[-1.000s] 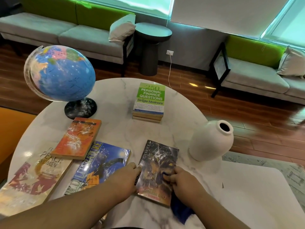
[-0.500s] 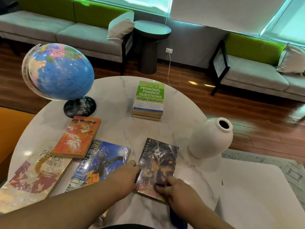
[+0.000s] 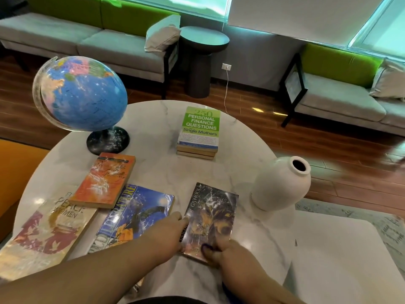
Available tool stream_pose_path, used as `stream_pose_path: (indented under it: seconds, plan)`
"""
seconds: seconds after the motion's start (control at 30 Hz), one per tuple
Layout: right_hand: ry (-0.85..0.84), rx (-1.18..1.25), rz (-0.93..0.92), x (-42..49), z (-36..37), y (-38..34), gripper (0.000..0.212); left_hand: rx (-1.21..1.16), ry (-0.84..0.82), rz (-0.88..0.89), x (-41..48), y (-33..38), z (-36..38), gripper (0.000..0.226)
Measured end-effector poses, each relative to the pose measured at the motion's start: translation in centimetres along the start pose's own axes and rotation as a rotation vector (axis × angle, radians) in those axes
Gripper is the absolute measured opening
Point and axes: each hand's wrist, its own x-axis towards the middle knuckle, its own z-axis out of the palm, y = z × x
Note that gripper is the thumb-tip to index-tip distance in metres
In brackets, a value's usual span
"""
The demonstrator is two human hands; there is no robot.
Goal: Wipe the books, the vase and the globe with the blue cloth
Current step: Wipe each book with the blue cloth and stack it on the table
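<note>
The right hand (image 3: 228, 254) is closed on a bunched blue cloth (image 3: 206, 247), only a dark sliver showing, pressed on the near end of the glossy dark paperback (image 3: 211, 218); it has slid nearer since a second ago. The left hand (image 3: 168, 233) lies flat, fingertips against the book's left edge. The book's long axis runs away from the table's (image 3: 153, 167) near edge, tilted slightly right. A round white vase (image 3: 279, 185) stands by the right edge, a globe (image 3: 83, 93) at far left.

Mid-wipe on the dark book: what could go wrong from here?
1. The dark book lies at the near table edge; a pull by the right hand toward the body might slide it off, though the left hand braces it.
2. The vase stands just right of the book; a wide stroke might knock it.
</note>
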Motion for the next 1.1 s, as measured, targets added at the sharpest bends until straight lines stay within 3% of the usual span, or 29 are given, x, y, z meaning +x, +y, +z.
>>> stream_pose_path:
  seconds: [0.07, 0.2, 0.4, 0.53, 0.6, 0.73, 0.8, 0.83, 0.9, 1.03, 1.1]
  plan:
    - [-0.069, 0.013, -0.055, -0.2, 0.2, -0.5, 0.033, 0.002, -0.001, 0.000, 0.0, 0.1, -0.1, 0.062]
    - [-0.038, 0.103, 0.162, 0.4, -1.2, 1.5, 0.034, -0.002, 0.000, 0.001, 0.0, 0.2, -0.2, 0.063]
    - [-0.069, 0.093, 0.019, 0.4, -0.8, -2.4, 0.069, 0.008, 0.004, -0.001, 0.0, 0.3, -0.2, 0.064]
    - [-0.094, 0.020, 0.090, 1.8, -1.3, -0.8, 0.043, 0.013, -0.002, -0.004, 0.0, 0.5, -0.4, 0.066]
    - [-0.113, -0.023, 0.100, 1.1, -1.1, 0.0, 0.053, 0.016, -0.012, 0.000, -0.1, 0.5, -0.5, 0.067]
    - [-0.151, 0.123, 0.051, 0.8, -0.4, -2.6, 0.032, 0.011, -0.009, 0.001, -0.1, 0.3, -0.5, 0.068]
    - [-0.121, 0.147, 0.063, 1.8, -0.2, -2.3, 0.069, 0.008, -0.015, -0.001, 0.0, 0.3, -0.4, 0.069]
    - [-0.094, 0.180, 0.118, 2.2, -0.4, -1.7, 0.074, 0.009, -0.016, 0.001, 0.0, 0.2, -0.5, 0.070]
    - [-0.045, 0.209, 0.209, 2.5, -1.1, -0.7, 0.058, 0.011, -0.019, 0.010, -0.1, 0.2, -0.5, 0.071]
    - [-0.087, 0.171, 0.118, 1.8, 0.1, -2.6, 0.058, -0.009, -0.012, 0.012, -0.2, 0.0, -0.6, 0.067]
    - [-0.064, 0.170, 0.014, 2.6, 1.2, -3.3, 0.072, -0.015, -0.010, 0.018, -0.2, 0.0, -0.7, 0.066]
